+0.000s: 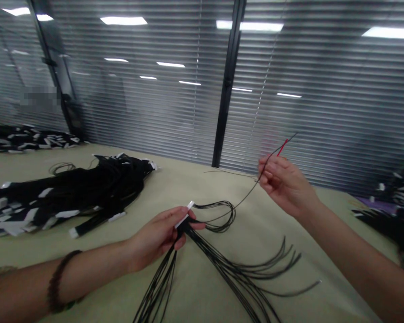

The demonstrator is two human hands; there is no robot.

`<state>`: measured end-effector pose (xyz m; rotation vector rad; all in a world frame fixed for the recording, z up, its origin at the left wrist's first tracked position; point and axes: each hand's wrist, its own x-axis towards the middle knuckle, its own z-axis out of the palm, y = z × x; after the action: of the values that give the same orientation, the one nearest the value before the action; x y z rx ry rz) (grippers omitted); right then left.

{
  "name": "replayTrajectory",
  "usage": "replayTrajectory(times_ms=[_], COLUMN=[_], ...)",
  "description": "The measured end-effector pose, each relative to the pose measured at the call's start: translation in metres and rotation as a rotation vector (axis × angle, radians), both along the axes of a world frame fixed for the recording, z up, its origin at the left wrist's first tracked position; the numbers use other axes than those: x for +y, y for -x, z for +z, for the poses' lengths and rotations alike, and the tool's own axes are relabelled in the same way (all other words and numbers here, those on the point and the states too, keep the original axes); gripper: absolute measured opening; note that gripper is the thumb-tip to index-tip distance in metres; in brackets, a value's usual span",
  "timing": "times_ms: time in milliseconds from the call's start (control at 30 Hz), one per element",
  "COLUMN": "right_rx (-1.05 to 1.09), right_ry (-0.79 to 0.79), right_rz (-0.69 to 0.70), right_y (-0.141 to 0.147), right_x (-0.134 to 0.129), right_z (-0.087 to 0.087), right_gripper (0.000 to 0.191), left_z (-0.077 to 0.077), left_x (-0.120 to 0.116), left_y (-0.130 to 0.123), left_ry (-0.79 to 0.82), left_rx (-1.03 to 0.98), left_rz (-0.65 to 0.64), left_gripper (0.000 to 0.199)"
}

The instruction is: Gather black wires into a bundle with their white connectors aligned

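Fingers of the left hand (155, 234): thumb and fingertips pressed together, gripping one white connector (182, 221), the landmark of this entry, tilted. Fingers of the right hand (286, 181), above and right of the connector: tips nearly together, pinching one thin black wire (247, 194), its free end projecting past them. Red strip (282, 148): one, narrow, at the right fingertips; whether it is held, cannot tell. Wire loop (234, 216): several black strands, curving just right of the connector. Black wires (218, 256): numerous, fanning downward from beneath the connector in two groups, some tips bent up to the right. Bracelet (59, 283): one, dark, beaded, on the left wrist, lower left of the connector. Tabletop (178, 179): pale, beneath the connector. Cable heap (107, 185): black with white ends, left of the connector; second heap (43, 138), beyond, farther left; third heap (384, 229), far right. Blinds (161, 116): grey, slatted, behind the connector, divided by a dark post (227, 85).
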<state>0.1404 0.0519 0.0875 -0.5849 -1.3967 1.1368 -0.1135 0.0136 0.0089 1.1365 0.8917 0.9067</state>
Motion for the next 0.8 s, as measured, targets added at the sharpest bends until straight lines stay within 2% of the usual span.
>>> replayTrajectory(times_ms=[133, 333, 433, 533, 600, 667, 733, 800], right_rx=[-0.035, 0.115, 0.067, -0.170, -0.490, -0.709, -0.795, -0.818], right_ry=[0.025, -0.046, -0.066, -0.072, -0.073, -0.203, -0.317, -0.355], right_rz=[0.014, -0.172, -0.239, -0.196, -0.072, 0.009, 0.003, -0.033], right_y=[0.008, -0.008, -0.003, 0.018, 0.037, 0.054, 0.064, 0.069], right_x=[0.000, 0.002, 0.001, -0.009, -0.019, -0.028, -0.034, -0.036], right_z=[-0.007, 0.011, 0.009, -0.015, -0.039, -0.064, -0.084, -0.096], right_gripper=[0.011, 0.010, 0.014, 0.014, 0.016, 0.019, 0.021, 0.021], left_z=[0.000, 0.000, -0.002, -0.004, -0.003, -0.002, -0.001, 0.000], left_x=[0.000, -0.003, -0.004, -0.003, -0.003, -0.004, -0.007, -0.009], left_y=[0.000, 0.001, 0.000, -0.002, -0.003, -0.003, -0.003, -0.003], left_ry=[0.009, 0.013, -0.001, -0.021, -0.040, -0.048, -0.045, -0.040], left_rx=[0.009, 0.042, 0.056, 0.102, 0.145, 0.185, 0.215, 0.232], left_rz=[-0.008, -0.022, -0.035, -0.006, 0.002, 0.004, 0.009, 0.005], left_gripper=[0.028, 0.029, 0.030, 0.033, 0.036, 0.039, 0.041, 0.042])
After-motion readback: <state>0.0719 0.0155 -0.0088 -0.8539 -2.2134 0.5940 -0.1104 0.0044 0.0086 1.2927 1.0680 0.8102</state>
